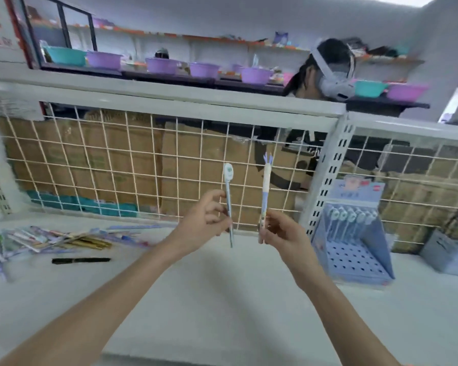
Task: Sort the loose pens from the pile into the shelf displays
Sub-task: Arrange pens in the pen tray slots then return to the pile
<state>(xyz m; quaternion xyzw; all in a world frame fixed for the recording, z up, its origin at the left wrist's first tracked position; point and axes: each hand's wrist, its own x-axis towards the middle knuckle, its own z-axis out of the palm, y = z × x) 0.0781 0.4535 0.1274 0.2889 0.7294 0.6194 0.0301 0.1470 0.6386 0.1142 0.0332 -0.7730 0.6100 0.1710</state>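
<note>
Now left hand (205, 220) pinches round-topped pen (228, 191) – right hand (282, 232) pinches spiky-topped pen (265, 191) (both upright).

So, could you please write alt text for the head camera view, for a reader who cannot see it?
Two bare hands hold pens upright over a white shelf: the left hand a round-topped pen, the right hand a pen with a spiky top. A pile of loose pens lies left, a blue display box stands right.
</note>
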